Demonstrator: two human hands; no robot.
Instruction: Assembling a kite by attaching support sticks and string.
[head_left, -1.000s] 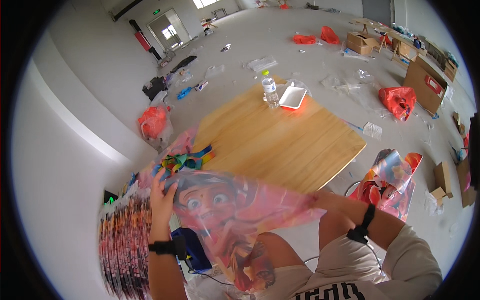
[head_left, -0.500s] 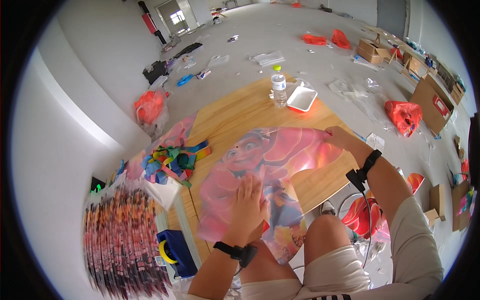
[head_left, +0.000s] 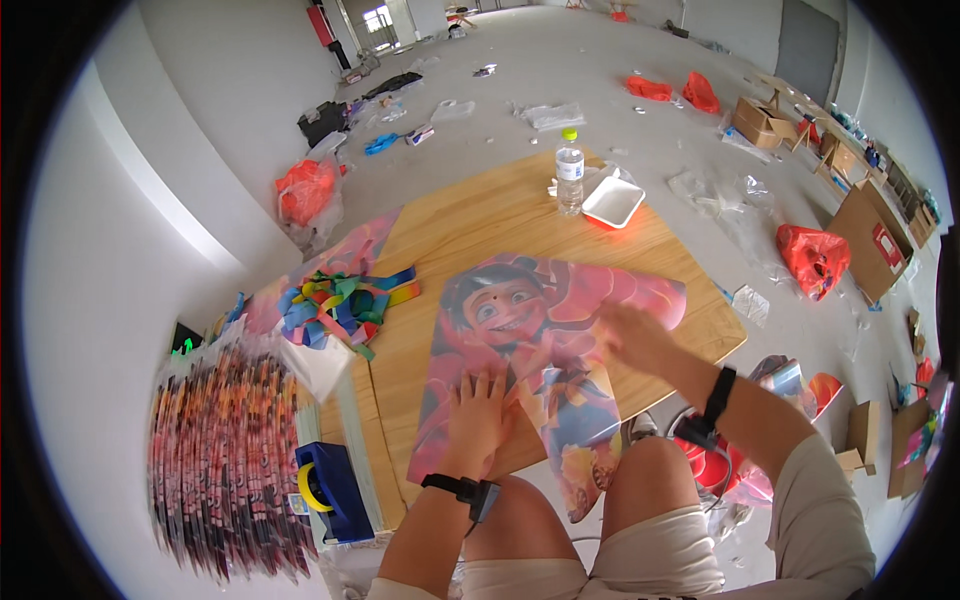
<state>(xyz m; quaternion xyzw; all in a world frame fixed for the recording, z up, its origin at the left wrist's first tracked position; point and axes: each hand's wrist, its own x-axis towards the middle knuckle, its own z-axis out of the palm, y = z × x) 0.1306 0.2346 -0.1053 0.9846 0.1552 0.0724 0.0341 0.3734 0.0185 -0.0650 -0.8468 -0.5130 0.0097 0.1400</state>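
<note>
A pink and red printed sheet [head_left: 510, 310] with a large cartoon figure lies on the wooden table [head_left: 470, 225] in front of me. Its lower part hangs over the near edge above my knees. My left hand [head_left: 478, 415] is pressed flat on the sheet's near left part, fingers spread. Over the right half of the sheet is my right hand [head_left: 635, 340], blurred by motion, and its fingers cannot be made out clearly. Farther right, the sheet's right end [head_left: 668, 298] lies apart from that hand.
Colourful ribbons [head_left: 340, 310] are heaped on the table's left side. A blue tape dispenser [head_left: 340, 490] stands near a stack of packed printed items [head_left: 235, 460]. At the far edge are a water bottle [head_left: 569, 175] and a white tray [head_left: 613, 202]. Red bags [head_left: 812, 260] and cartons litter the floor.
My right hand has let go of the sheet's right end and moved left and nearer over it. The sheet lies flatter. My left hand has shifted slightly nearer with its fingers spread wider.
</note>
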